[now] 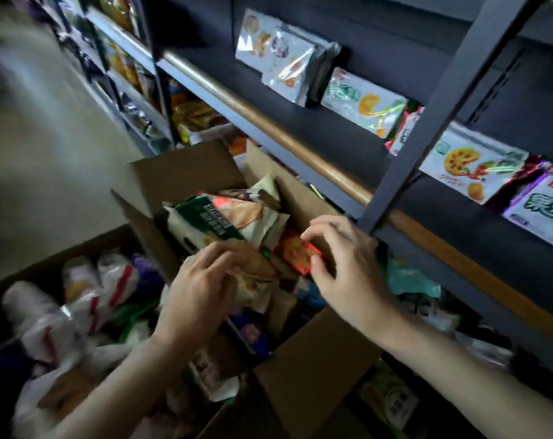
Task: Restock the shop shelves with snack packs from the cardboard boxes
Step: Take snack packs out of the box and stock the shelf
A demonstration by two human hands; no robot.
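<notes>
An open cardboard box (pixel 189 172) stands below the dark shelf, full of snack packs. A large green and white pack (pixel 218 220) lies on top of the pile. My left hand (pixel 199 286) reaches into the box, its curled fingers resting on a tan pack (pixel 256 274) just below the green one. My right hand (pixel 348 264) pinches a small red and orange pack (pixel 297 251) between thumb and fingers at the box's right side. On the shelf board (pixel 357 141) above stand several white snack packs (pixel 360 103) in a row.
A second box (pixel 78 248) at the lower left holds white and red bags. A dark shelf upright (pixel 427 122) crosses right above my right hand. More stocked shelves run off at the upper left beside a pale floor aisle (pixel 31 137). Loose packs lie under the shelf at the right.
</notes>
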